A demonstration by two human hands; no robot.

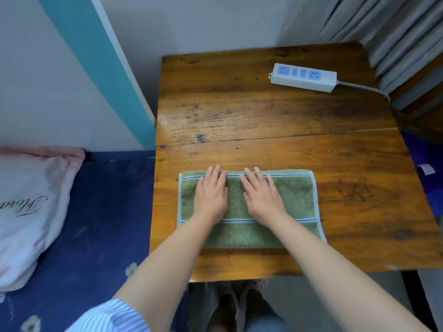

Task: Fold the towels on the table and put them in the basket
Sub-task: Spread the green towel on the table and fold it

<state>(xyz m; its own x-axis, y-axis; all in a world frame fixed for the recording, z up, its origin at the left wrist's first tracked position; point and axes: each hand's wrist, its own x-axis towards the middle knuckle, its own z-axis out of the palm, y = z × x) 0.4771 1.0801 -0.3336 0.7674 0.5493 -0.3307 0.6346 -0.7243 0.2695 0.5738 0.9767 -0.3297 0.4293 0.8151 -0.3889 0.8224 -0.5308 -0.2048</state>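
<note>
A green towel (297,197) with blue-and-white stripes lies folded flat on the near half of the wooden table (263,116). My left hand (211,192) presses palm-down on the towel's left-middle part, fingers straight and reaching its far edge. My right hand (262,195) lies flat beside it, a small gap between the two hands. No basket is in view.
A white power strip (303,77) with its grey cable lies at the table's far right. A bed with a dark blue sheet (100,212) and a pink pillow (31,207) borders the table on the left. Grey curtains (395,32) hang at the far right.
</note>
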